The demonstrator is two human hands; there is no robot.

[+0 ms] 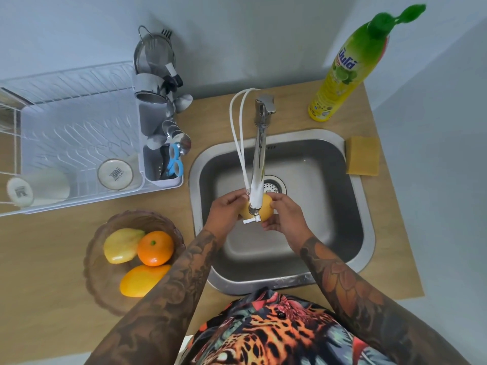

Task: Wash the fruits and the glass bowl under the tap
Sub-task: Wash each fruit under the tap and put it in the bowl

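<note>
A yellow fruit (266, 209) is held over the steel sink (366, 233), right under the spout of the tap (259, 154). My left hand (226, 209) grips its left side and my right hand (287, 216) cups its right side; the tap spout hides the fruit's middle. On the counter to the left stands a brownish glass bowl (100, 275). In it lie a yellow ridged fruit (121, 245), an orange (155, 248) and an orange-yellow mango (141, 280).
A white dish rack (73, 106) with two cups and a cutlery holder stands at the back left. A yellow sponge (362, 159) lies right of the sink, and a dish soap bottle (347, 64) stands behind it. The counter ends just right of the sink.
</note>
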